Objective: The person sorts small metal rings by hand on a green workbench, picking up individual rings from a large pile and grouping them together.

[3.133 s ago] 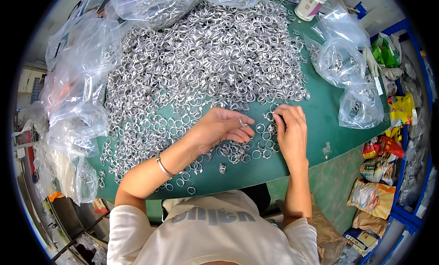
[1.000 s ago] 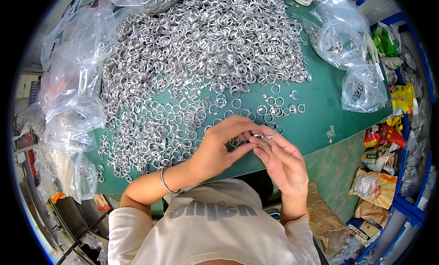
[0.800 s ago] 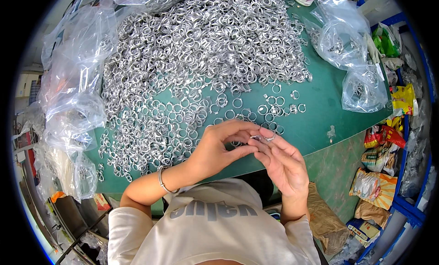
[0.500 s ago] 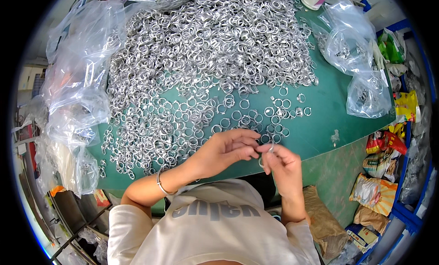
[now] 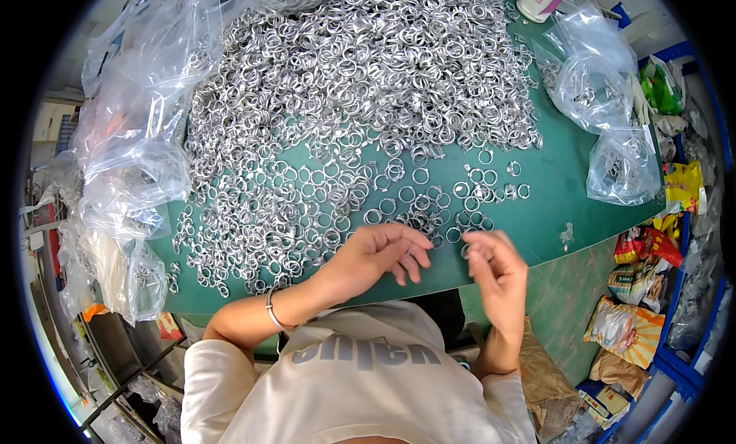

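Observation:
A large heap of silver metal rings (image 5: 360,68) covers the far part of the green table (image 5: 556,222), with looser rings (image 5: 253,229) spread toward the near left. Over the table's near edge, my left hand (image 5: 381,254) has its fingers apart, and nothing shows in it. My right hand (image 5: 498,275) is beside it on the right, thumb and fingers pinched together. A small ring (image 5: 465,250) shows at its fingertips, partly hidden by them. Just beyond both hands is a small cluster of rings (image 5: 422,218). More single rings (image 5: 483,185) lie to its right.
Clear plastic bags (image 5: 134,168) line the table's left side. Bags holding rings (image 5: 622,164) lie at the right edge, near a white bottle (image 5: 543,0). A blue shelf (image 5: 678,367) with coloured packages stands at right, and a brown sack (image 5: 546,375) is on the floor.
My hands have moved apart from where they met around a ring. The left fingers have spread; the right hand has shifted slightly to the right.

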The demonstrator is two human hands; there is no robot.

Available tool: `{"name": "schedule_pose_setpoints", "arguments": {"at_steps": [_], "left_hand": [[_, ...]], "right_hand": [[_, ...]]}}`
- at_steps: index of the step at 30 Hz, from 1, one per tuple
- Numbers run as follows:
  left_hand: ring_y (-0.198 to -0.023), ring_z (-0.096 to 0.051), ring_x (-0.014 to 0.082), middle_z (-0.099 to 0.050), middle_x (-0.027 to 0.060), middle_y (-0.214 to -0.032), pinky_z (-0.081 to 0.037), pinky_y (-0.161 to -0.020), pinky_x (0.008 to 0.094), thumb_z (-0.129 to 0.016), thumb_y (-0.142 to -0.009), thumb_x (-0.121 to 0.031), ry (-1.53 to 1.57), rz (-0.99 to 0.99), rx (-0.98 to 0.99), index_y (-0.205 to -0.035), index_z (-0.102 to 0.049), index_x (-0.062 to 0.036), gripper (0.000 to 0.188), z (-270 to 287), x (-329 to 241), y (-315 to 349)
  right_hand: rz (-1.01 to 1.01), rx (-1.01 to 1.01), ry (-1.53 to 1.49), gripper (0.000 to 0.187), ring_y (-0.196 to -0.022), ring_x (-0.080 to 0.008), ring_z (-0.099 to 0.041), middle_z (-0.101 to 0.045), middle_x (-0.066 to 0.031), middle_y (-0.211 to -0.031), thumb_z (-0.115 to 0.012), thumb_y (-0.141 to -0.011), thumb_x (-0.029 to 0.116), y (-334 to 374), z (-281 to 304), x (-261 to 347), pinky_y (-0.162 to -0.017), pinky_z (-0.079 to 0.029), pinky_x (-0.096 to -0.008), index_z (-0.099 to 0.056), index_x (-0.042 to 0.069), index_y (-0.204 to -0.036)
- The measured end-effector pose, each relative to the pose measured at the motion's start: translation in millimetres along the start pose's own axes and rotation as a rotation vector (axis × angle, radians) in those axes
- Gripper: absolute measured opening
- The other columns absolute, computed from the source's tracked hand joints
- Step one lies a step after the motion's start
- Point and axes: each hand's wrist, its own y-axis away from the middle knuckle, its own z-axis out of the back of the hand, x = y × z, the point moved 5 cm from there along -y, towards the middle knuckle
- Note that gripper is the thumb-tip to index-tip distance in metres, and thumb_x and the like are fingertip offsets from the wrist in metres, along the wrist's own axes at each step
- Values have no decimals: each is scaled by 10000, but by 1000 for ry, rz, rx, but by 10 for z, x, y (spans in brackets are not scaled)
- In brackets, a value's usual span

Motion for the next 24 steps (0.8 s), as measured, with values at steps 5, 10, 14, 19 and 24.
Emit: {"name": "schedule_pose_setpoints", "arguments": {"at_steps": [5, 10, 14, 19, 24], "left_hand": [[-742, -589, 219, -562, 97, -844, -471, -650, 322, -578, -864, -27, -939, -504, -329, -1019, -606, -12, 159, 82, -406, -157], [-708, -562, 286, -538, 122, -829, -464, -630, 372, -659, -807, -80, -1301, -581, -286, -926, -616, -28, 137, 45, -478, -508], [-672, -544, 218, -540, 74, -815, -451, -603, 329, -645, -821, -92, -1163, -571, -243, -908, -602, -20, 120, 144, -463, -620], [-623, -447, 135, -519, 84, -766, -354, -520, 231, -506, -843, -105, 37, -238, -87, -815, -542, -19, 97, 331, -522, -407], [-455, -363, 156, -476, 142, -597, -287, -401, 237, -416, -780, -140, 451, -236, 1, -745, -452, -42, 111, 538, -334, -163]], "right_hand": [[211, -339, 522, 224, -755, -230, -578, -572, -131, -913, -538, -831, -85, -175, 358, -150, -626, -468, -271, -625, -5, -1021], [173, -340, 684, 238, -698, -211, -556, -547, -131, -1003, -574, -820, -67, -222, 376, -98, -592, -454, -290, -606, -2, -1047], [104, -358, 721, 227, -697, -215, -550, -545, -126, -1005, -616, -809, -37, -239, 396, 5, -592, -451, -293, -611, 4, -1032], [317, -236, 585, 185, -807, -272, -565, -562, -126, -974, -656, -780, -19, -294, 139, 168, -688, -470, -342, -638, 4, -963], [496, -55, 773, 187, -834, -262, -513, -580, -76, -954, -668, -748, 20, -402, -257, 189, -736, -397, -371, -662, 41, -934]]}}
